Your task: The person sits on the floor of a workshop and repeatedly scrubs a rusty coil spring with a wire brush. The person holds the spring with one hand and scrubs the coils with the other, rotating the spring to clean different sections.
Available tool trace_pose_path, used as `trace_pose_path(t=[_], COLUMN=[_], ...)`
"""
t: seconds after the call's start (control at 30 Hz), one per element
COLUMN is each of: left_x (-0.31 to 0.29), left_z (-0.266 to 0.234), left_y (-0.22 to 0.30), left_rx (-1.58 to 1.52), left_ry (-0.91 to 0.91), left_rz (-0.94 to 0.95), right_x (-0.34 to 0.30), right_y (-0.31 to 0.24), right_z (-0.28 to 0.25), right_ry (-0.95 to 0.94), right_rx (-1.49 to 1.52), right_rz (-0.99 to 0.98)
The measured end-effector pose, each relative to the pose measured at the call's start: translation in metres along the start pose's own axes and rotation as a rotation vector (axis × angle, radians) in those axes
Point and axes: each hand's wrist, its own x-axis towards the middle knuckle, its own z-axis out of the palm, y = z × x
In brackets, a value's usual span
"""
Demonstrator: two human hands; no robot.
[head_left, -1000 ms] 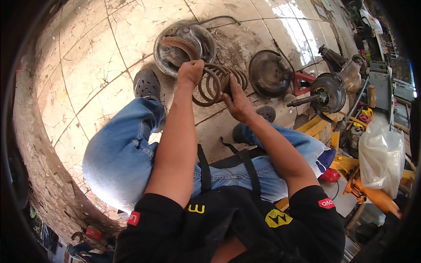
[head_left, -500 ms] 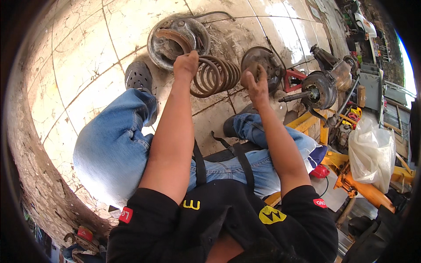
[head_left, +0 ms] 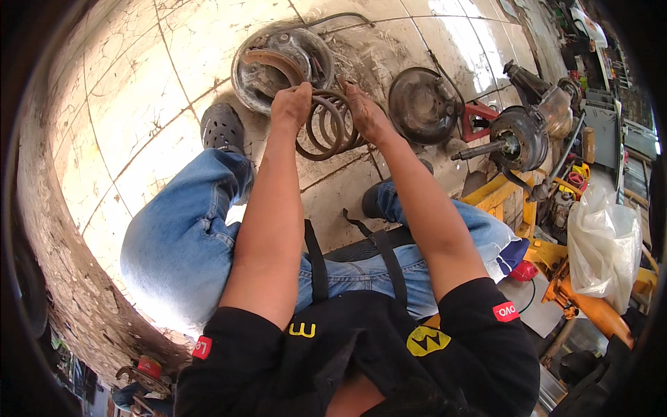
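A rusty coil spring [head_left: 326,139] is held on its side between my two hands. My left hand [head_left: 291,108] is closed on its left end coil. My right hand [head_left: 367,117] lies over the coils toward the right end, its fingers around them and partly hidden. Just beyond my left hand, a curved brake shoe [head_left: 274,60] rests on a dirty round brake backing plate [head_left: 244,87]. Its lower end meets my left hand, and I cannot tell whether they touch. A second dark backing plate [head_left: 422,108] lies right of my right hand.
On the right, an axle assembly with a hub [head_left: 517,139] sits beside a red stand [head_left: 476,119]. Yellow metal framing [head_left: 497,198] and a clear plastic bag [head_left: 604,243] stand nearer. My shoe [head_left: 222,128] is on the cracked tile floor [head_left: 132,104].
My right hand has moved left from beside the dark backing plate onto the spring's coils. My left hand keeps its hold on the left end. The view has shifted slightly.
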Motion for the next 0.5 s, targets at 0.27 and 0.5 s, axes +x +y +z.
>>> trace_pose_path(t=[0.27,0.5], left_x=[-0.001,0.004], left_z=[-0.001,-0.001], left_y=[-0.002,-0.017], left_rx=[0.093,0.034], left_ry=[-0.004,-0.034], left_rz=[0.11,0.087], right_x=[-0.077,0.007], right_y=[0.016,-0.012], right_z=[-0.004,-0.006], right_ry=[-0.052,-0.145], right_rx=[-0.055,-0.095], right_rz=[0.067,0.009])
